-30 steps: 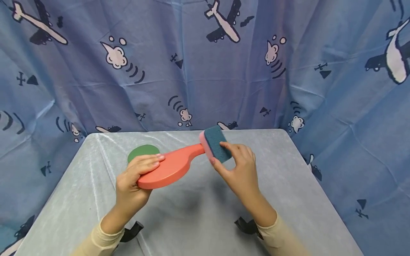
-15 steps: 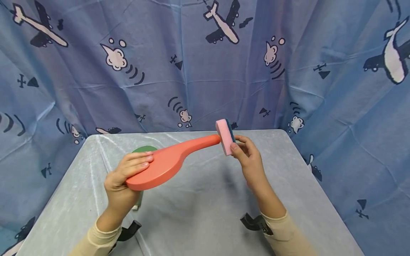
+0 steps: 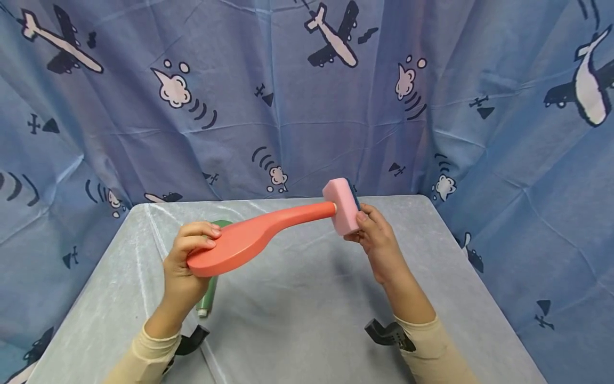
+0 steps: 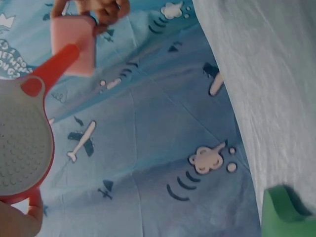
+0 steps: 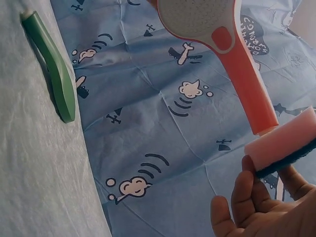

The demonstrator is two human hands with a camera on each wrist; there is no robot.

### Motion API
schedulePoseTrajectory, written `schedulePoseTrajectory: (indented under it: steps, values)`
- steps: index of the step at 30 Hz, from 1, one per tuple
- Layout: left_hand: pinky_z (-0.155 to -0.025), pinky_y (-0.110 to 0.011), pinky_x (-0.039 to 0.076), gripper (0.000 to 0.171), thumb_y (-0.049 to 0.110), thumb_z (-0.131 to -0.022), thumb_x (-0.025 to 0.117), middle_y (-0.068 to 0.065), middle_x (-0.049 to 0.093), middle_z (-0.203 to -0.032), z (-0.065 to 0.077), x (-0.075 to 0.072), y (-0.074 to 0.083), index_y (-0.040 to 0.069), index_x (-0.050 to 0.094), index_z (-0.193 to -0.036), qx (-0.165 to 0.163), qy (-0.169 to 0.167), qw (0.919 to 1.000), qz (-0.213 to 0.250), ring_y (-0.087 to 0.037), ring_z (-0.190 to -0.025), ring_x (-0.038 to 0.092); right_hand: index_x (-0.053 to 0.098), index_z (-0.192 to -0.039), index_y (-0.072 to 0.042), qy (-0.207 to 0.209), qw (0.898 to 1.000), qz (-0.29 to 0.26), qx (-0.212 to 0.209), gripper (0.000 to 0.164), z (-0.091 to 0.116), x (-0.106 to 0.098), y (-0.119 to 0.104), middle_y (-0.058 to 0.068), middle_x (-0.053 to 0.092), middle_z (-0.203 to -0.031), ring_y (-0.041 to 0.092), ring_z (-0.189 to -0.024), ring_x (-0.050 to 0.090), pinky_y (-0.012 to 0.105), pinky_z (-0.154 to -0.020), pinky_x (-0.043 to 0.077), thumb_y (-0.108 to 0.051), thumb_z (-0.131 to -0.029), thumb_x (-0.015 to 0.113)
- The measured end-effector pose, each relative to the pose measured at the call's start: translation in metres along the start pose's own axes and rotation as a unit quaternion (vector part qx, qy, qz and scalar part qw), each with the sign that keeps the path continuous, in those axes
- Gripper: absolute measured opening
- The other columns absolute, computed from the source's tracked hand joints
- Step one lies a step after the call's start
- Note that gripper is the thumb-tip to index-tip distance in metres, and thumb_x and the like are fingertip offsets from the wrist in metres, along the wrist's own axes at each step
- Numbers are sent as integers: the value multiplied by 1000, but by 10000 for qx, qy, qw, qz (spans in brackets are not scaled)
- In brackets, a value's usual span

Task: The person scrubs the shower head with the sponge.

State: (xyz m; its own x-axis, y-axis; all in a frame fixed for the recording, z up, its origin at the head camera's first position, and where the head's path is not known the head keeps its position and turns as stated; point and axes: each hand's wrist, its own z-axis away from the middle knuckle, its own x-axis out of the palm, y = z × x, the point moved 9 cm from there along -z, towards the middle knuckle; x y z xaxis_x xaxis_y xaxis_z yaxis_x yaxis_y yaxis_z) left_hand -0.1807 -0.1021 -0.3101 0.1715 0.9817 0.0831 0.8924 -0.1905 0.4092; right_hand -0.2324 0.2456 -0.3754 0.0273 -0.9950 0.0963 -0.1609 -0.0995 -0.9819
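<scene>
My left hand (image 3: pixel 184 269) grips the round head of an orange-red handheld shower head (image 3: pixel 247 240), fingers over its back. Its light grey nozzle face (image 4: pixel 19 140) shows in the left wrist view. The handle points right and slightly up, above the table. At the handle's tip my right hand (image 3: pixel 381 245) pinches a sponge (image 3: pixel 341 205) by its edges. The sponge's pink foam side meets the handle end, and its dark green scouring side (image 5: pixel 286 160) faces away. In the right wrist view the right thumb and fingers (image 5: pixel 244 192) sit at the sponge's lower edge.
A green handheld shower head (image 5: pixel 57 74) lies on the pale cloth-covered table (image 3: pixel 297 320), partly hidden behind my left hand in the head view. A blue curtain (image 3: pixel 230 106) printed with planes hangs behind and beside the table. Each wrist wears a black mount (image 3: pixel 192 341).
The shower head has shifted left with my left hand, its handle end rising. My right hand has moved right and turned the sponge, so its pink side now faces the handle tip.
</scene>
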Motion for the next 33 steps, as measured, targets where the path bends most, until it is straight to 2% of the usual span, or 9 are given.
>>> schedulePoseTrajectory:
  steps: [4,7,11,14,18,22,26,30,33]
  values:
    - [-106,-37,46,64,47,-76,85,-15,51,-127,7,-8,-19,-6,55,-97,-466,8,9987,184,-31,-124,50,53,-134,-15,-18,10000,-7,-81,32,0,-2,-2,6,64,-120,20,-99,64,36,-90,54,-29,-105,49]
    - [-111,-43,40,73,65,-82,74,-19,42,-143,8,-12,-27,-4,53,-94,-661,194,9972,275,-36,-134,42,54,-134,-15,-23,9999,-28,-146,32,1,-2,-2,8,63,-122,22,-101,64,36,-90,53,-28,-105,49]
    - [-114,-46,36,42,41,-96,65,-18,22,-163,6,-15,-33,0,55,-97,-1191,417,9903,580,-42,-146,25,54,-133,-16,-42,9997,-31,-227,31,2,-1,-3,8,59,-127,22,-104,62,32,-90,53,-26,-104,50]
    - [-115,-38,39,27,14,-91,56,-7,6,-169,8,-15,-41,6,55,-117,-1843,495,9753,1116,-40,-153,12,54,-132,-17,6,9995,-37,-302,30,3,-1,-5,7,56,-129,21,-105,61,29,-91,53,-24,-103,51]
    - [-106,-28,50,72,1,-84,43,4,-11,-170,13,-11,-53,17,30,-153,-2908,308,9423,1630,-41,-156,5,55,-132,-17,151,9988,-23,-461,30,3,-4,-9,7,58,-127,20,-104,62,28,-92,53,-19,-102,51]
    - [-98,-25,55,91,-3,-87,42,0,-21,-169,22,-5,-62,25,2,-163,-3877,-150,8993,2019,-30,-147,34,55,-132,-18,304,9981,145,-513,31,3,-8,-12,8,58,-126,22,-107,61,29,-94,52,-21,-101,52]
    - [-94,-22,55,100,-6,-91,53,-9,-22,-169,32,0,-67,24,-8,-164,-4481,-446,8548,2581,-15,-130,55,55,-134,-19,452,9971,392,-475,34,3,-11,-15,8,56,-129,25,-114,56,30,-97,49,-25,-101,53]
    - [-91,-24,58,114,-10,-88,66,-20,23,-163,40,7,-68,23,-13,-163,-4767,-663,8159,3204,-16,-117,66,54,-135,-18,561,9962,452,-495,35,2,-14,-17,8,55,-130,26,-117,53,31,-99,48,-24,-101,55]
    - [-86,-27,60,120,-14,-87,69,-15,61,-132,44,12,-68,23,-16,-163,-4910,-760,7902,3588,-20,-101,74,55,-134,-19,608,9959,418,-533,34,1,-15,-16,7,56,-129,27,-116,54,32,-98,48,-22,-100,55]
